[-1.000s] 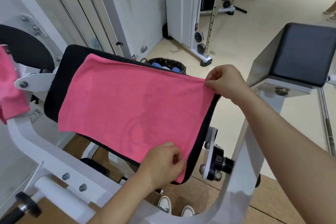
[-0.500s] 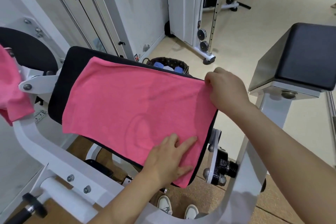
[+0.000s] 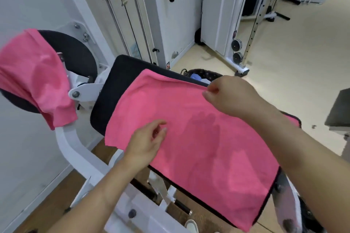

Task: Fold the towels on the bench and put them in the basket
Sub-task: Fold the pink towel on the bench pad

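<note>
On the bench (image 3: 113, 89), pink towel (image 3: 208, 147) flat, lengthwise

The left forearm (image 3: 98, 200) is raised from the lower edge, and the left hand (image 3: 146, 142) is held palm down with fingers loosely curled. The right forearm (image 3: 303, 157) is stretched further forward. On the right hand (image 3: 230, 96) the fingers are bent toward the thumb, possibly in a pinch, though blurred.

Pink towel (image 3: 198, 138), spread flat on bench (image 3: 113, 83). Left grip (image 3: 145, 142), fingers loosely curled, over bench's near side. Right grip (image 3: 227, 98) at bench's far edge. Second pink towel (image 3: 34, 77) left of bench; basket (image 3: 205, 73) behind bench.
</note>
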The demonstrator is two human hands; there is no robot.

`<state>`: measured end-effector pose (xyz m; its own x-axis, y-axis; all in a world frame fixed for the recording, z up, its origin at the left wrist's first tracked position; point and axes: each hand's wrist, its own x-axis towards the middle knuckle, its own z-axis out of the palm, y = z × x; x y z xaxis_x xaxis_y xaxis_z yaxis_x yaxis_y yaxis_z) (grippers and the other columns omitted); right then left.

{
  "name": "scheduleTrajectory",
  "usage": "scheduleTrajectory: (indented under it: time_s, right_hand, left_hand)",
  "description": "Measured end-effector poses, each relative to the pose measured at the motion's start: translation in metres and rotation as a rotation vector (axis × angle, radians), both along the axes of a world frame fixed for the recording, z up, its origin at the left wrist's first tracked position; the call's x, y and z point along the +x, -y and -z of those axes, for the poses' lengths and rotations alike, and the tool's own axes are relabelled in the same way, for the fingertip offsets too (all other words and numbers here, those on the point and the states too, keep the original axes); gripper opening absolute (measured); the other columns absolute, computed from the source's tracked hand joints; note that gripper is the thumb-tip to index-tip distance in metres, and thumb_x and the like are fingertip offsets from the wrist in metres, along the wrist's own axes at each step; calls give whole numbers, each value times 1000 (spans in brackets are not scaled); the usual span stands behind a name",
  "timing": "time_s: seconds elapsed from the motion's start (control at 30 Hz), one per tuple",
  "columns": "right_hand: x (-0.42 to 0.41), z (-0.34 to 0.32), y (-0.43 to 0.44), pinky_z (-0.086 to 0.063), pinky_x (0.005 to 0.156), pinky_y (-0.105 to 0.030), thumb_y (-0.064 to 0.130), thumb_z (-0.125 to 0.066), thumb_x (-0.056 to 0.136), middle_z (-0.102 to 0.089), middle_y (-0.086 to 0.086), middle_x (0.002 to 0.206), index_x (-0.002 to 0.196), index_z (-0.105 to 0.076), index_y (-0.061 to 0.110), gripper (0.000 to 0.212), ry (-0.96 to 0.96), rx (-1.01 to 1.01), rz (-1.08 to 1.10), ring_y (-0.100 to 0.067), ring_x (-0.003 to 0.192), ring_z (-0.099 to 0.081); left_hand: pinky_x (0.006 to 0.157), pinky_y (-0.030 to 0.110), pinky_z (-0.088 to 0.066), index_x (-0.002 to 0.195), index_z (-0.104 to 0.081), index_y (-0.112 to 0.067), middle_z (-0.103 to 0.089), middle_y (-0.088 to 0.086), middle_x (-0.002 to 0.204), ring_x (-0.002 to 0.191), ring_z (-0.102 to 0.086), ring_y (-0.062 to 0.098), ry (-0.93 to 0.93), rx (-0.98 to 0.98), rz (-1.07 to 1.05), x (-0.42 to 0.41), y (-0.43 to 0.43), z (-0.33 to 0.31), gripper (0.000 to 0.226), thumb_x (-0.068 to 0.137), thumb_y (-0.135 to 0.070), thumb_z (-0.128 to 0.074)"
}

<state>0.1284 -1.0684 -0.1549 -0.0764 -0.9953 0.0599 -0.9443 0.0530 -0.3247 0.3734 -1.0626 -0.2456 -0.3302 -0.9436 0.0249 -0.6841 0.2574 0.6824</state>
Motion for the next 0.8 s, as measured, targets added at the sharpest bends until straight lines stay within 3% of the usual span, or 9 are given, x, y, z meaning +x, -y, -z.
scheduleTrajectory:
  time_s: [0.1,0.17,0.3,0.4,0.5,0.57,0.67,0.73,0.8]
  right_hand:
    - [40,5,35,-46,69,-34,40,-51,91,-63,-4,86,90,-67,15,29,-29,-5,-46,-29,88,-59]
    - [66,11,55,-44,73,-36,37,-51,91,-63,-8,102,108,-66,15,31,-89,-42,-94,-32,99,-56]
    - [105,22,90,-44,79,-40,20,-49,90,-58,-12,112,116,-61,11,30,-92,-94,-151,-34,103,-50]
    - [123,29,115,-40,87,-41,21,-46,93,-54,-12,123,125,-55,11,35,-100,-124,-137,-34,108,-47]
    - [136,35,140,-40,82,-41,34,-40,97,-53,-11,120,118,-54,9,36,-157,-119,-59,-32,111,-43]
    - [140,39,155,-39,79,-42,39,-37,97,-58,-11,106,101,-57,10,36,-188,-63,-17,-32,106,-48]
    - [135,39,173,-43,80,-39,31,-47,94,-63,-5,89,87,-65,16,24,31,47,-3,-32,95,-59]
    - [123,34,176,-49,81,-37,20,-57,88,-66,2,87,89,-70,21,13,299,28,18,-24,90,-61]
    - [110,30,171,-49,73,-34,7,-57,81,-63,10,77,82,-66,25,19,394,-62,46,-20,80,-59]
  left_hand:
    - [81,20,-42,116,-67,-19,-66,-10,107,94,-59,8,-7,-57,-135,32,43,-5,24,98,-24,-53]
    - [78,18,-39,110,-69,-22,-63,-16,100,89,-58,3,-35,-69,-247,48,66,-8,20,97,-23,-53]
    - [77,23,-37,108,-67,-25,-58,-10,96,88,-55,9,-12,-36,-410,71,111,9,22,96,-25,-49]
    - [82,32,-47,114,-63,-24,-61,-2,106,96,-58,15,51,-5,-405,82,129,30,28,92,-32,-48]
    - [85,35,-46,117,-59,-23,-55,1,109,102,-53,20,128,42,-420,85,130,43,29,90,-33,-57]
    - [81,37,-46,104,-60,-25,-53,-3,100,96,-54,20,117,51,-451,85,130,47,18,88,-33,-61]
    - [68,31,-38,84,-53,-22,-56,-6,84,83,-56,18,50,57,-467,90,136,38,8,88,-25,-60]
    - [64,31,-36,86,-49,-19,-58,-5,78,73,-55,14,-44,4,-465,94,139,25,8,89,-16,-56]
    - [62,29,-38,86,-47,-20,-56,-6,77,69,-52,9,-82,-131,-442,97,137,13,14,87,-9,-56]
